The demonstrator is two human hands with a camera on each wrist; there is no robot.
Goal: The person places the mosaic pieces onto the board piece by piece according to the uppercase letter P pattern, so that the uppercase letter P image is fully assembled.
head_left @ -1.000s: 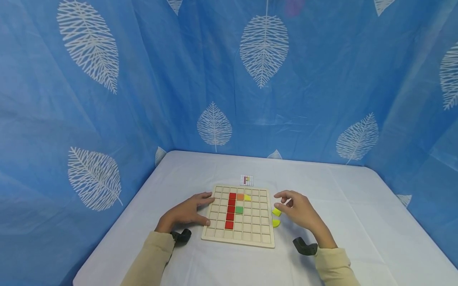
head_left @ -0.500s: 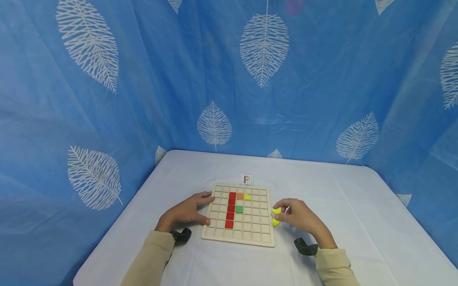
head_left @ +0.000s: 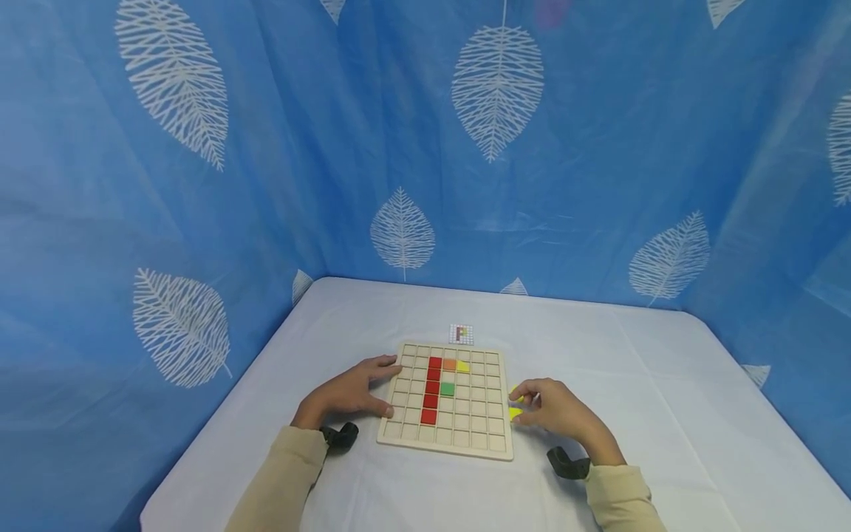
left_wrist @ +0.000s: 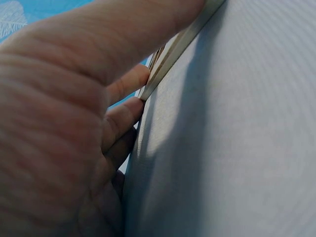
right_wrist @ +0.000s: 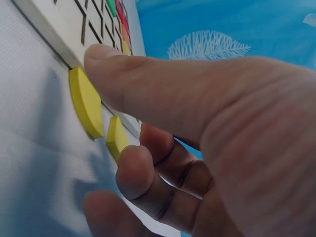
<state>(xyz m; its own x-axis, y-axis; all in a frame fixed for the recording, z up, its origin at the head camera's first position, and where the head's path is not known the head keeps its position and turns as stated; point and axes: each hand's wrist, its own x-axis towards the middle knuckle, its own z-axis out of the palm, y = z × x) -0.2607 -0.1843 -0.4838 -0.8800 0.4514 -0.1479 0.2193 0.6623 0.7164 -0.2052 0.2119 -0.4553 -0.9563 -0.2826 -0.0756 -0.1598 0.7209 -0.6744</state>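
Note:
A wooden grid board (head_left: 477,425) lies on the table. Red square tiles (head_left: 430,401) form a column on it, with an orange tile (head_left: 449,364), a yellow tile (head_left: 462,366) and a green tile (head_left: 448,389) to their right. My left hand (head_left: 346,391) rests at the board's left edge, thumb and fingers spread. Off the board's right edge is my right hand (head_left: 558,408), thumb and fingers apart over two loose yellow pieces. In the right wrist view, the thumb is just above the nearer, round-edged piece (right_wrist: 86,103); the fingertips are by the farther piece (right_wrist: 116,136).
Behind the board lies a small printed card (head_left: 462,334) with a coloured grid pattern. White cloth (head_left: 585,332) covers the table. A blue curtain (head_left: 319,148) with white leaf prints hangs at the back and sides.
My right hand has come down and nearer to me, from the farther yellow piece toward the nearer one. My left hand stays at the board's edge. The head view has shifted slightly.

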